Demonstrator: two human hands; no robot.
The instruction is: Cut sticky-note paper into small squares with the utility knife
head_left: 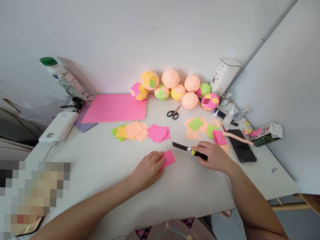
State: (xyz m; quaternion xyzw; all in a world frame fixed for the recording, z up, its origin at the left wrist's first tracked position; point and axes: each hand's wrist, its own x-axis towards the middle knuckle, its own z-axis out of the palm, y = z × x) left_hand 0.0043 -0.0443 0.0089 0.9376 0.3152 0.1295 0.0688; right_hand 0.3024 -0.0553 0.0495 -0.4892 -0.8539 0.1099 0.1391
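My left hand [149, 169] is closed over the left part of a small pink piece of paper [170, 159] on the table, its fingers hiding that part. To the right, my right hand [214, 156] grips a utility knife [180, 146] by its black and yellow-green handle. The dark blade is out and points left, above and to the right of the pink paper, apart from it. Beyond my left hand lie loose pink squares [159, 133] and peach squares [134, 129]. Green and peach pieces [196, 123] are spread beyond the knife.
Several paper polyhedra [170, 78] stand along the wall. Black-handled scissors [173, 114] lie before them. A pink sheet [115, 108], a green-capped bottle [67, 78] and a white device [58, 127] are at left. At right are a phone [244, 147] and a carton [268, 135].
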